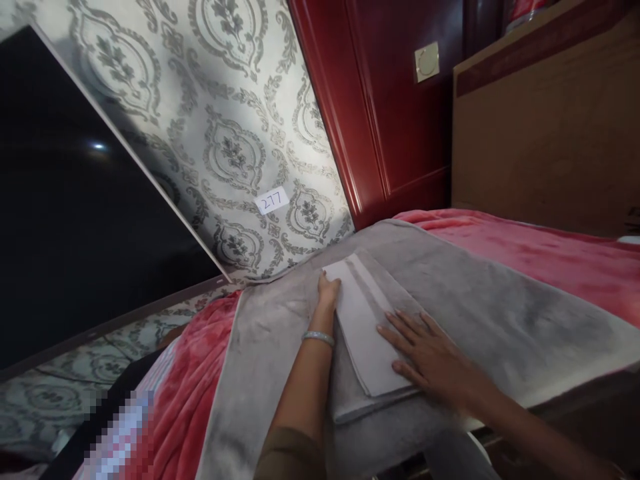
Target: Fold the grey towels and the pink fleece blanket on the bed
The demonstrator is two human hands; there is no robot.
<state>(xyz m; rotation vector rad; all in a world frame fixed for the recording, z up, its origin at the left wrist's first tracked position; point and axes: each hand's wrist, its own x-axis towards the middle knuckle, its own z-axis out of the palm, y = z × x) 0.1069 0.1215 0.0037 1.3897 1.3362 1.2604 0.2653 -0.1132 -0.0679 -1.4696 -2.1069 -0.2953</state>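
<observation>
A folded white cloth (363,333) with a grey band along its right side lies on a larger grey folded cloth (345,410). At the white cloth's far left corner, my left hand (329,288) is closed on the edge, with some fingers hidden. My right hand (425,350) rests palm down on the near right part of the white cloth, its fingers spread and pointing up and left. Under all of this spreads a wide grey blanket (270,347). A pale bracelet (319,337) circles my left wrist.
Red plush bedding (200,380) shows left of the grey blanket, and pink-red bedding (525,260) behind it on the right. A large dark screen (90,220) leans at left. Behind stand patterned wallpaper with a "277" label (272,200), a red panel (400,133) and a cardboard box (545,133).
</observation>
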